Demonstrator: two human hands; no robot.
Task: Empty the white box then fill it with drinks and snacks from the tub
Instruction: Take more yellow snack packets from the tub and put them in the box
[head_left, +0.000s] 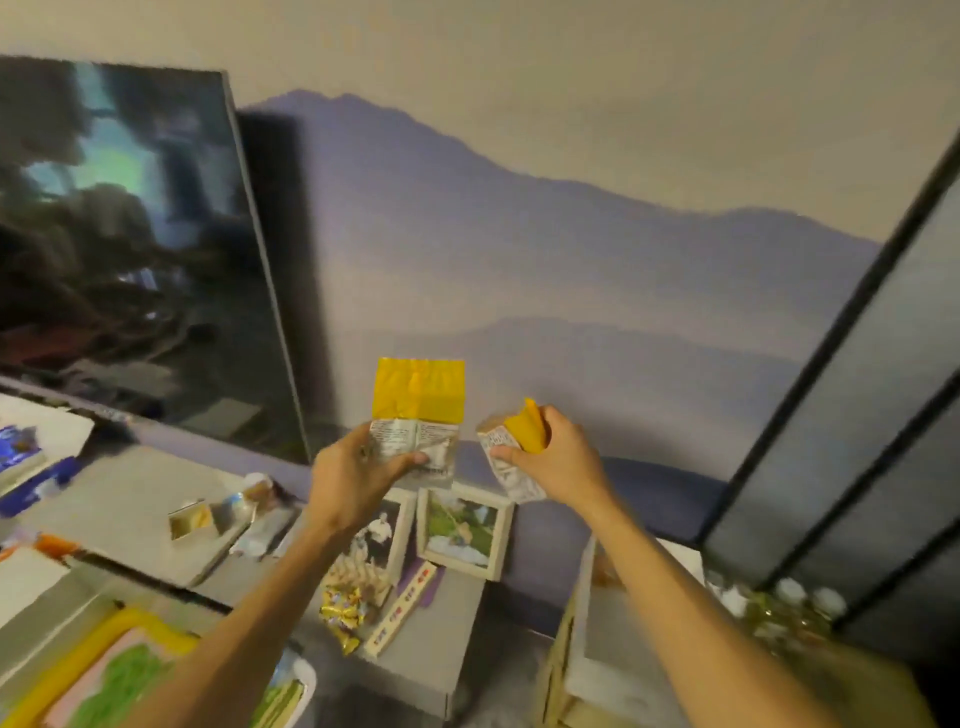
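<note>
Both hands are raised in front of the mountain-painted wall. My left hand (358, 475) grips a flat yellow-and-white snack packet (418, 405) by its printed lower half. My right hand (550, 454) is closed on a second yellow-and-white packet (511, 441), tilted and partly crumpled. A white box (613, 654) stands open below my right forearm at the lower right; its inside is mostly hidden by the arm. No tub can be made out in this blurred view.
A large TV (130, 249) leans at the left. Below the hands stand two framed photos (462, 530), a gold snack wrapper (343, 613) and a small sign on a grey ledge (447, 670). Bottles (779, 608) cluster at the right by a dark-framed panel (857, 415).
</note>
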